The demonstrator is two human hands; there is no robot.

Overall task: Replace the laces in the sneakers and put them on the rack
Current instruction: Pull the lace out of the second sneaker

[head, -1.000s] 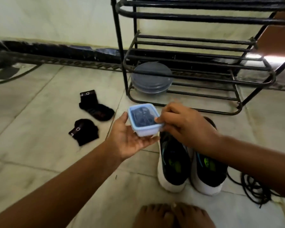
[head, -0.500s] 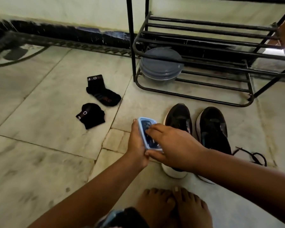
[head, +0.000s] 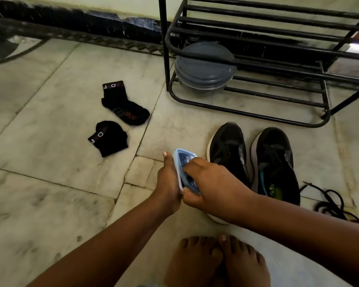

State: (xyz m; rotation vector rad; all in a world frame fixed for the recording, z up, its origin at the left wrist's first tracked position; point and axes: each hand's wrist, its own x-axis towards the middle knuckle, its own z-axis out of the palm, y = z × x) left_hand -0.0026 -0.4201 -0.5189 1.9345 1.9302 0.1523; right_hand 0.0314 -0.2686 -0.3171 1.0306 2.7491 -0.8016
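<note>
Left hand: the left hand point(head: 168, 183) holds a small light-blue plastic box point(head: 184, 170) from the left side, thumb up along its edge; the box is tipped on its side, its opening turned toward the right hand.
Right hand: the right hand point(head: 214, 187) meets the box from the right, fingers curled over its open face and thumb under its lower end; it grips the box. Whether the fingers also pinch the dark contents cannot be told.
Box contents: something dark shows through the clear part; too blurred to name.
Sneakers: two black sneakers with white soles stand side by side on the floor, toes toward the rack. The left sneaker point(head: 228, 150) is just right of the box and partly covered by the right forearm; the right sneaker point(head: 276, 162) touches or nearly touches it, with a green mark on its insole.
Loose lace: a black lace point(head: 330, 201) lies in a tangle on the floor just right of the right sneaker.
Rack: a black metal shoe rack point(head: 278, 117) stands against the wall beyond the sneakers; a round grey lidded container point(head: 205, 67) sits at the left end of its lowest shelf.
Socks: two black socks point(head: 122, 106) point(head: 109, 138) lie on the floor tiles left of the rack, near each other.
Feet: bare feet point(head: 216, 262) at the bottom edge of the view.
</note>
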